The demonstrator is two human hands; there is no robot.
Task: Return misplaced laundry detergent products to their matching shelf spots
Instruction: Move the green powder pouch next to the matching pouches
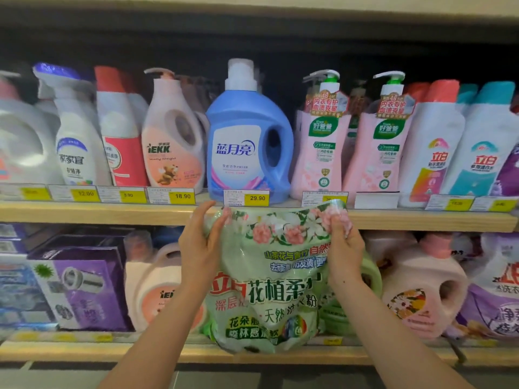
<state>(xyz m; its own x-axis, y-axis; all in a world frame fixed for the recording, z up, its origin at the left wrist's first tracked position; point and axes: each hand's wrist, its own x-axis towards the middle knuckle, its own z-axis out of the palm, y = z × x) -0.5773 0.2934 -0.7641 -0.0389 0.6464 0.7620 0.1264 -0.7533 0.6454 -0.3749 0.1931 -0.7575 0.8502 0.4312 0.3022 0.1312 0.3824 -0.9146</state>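
Two hands grip one green powder bag (269,279) at its top corners, left hand (200,245) and right hand (344,248) both closed on the film. The bag hangs at lower centre, before the lower shelf (84,352). Judged step: placement. Next, lower it beside the green packs (365,304) behind.

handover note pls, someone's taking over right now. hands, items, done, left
Left hand: gripping the green powder bag at its upper left corner.
Right hand: gripping its upper right corner.
Bag hangs in front of the lower shelf, its top just under the blue bottle on the upper shelf; not set down.
Done: bag picked up.
Left: find its matching spot, possibly the green packs behind it, and place it.
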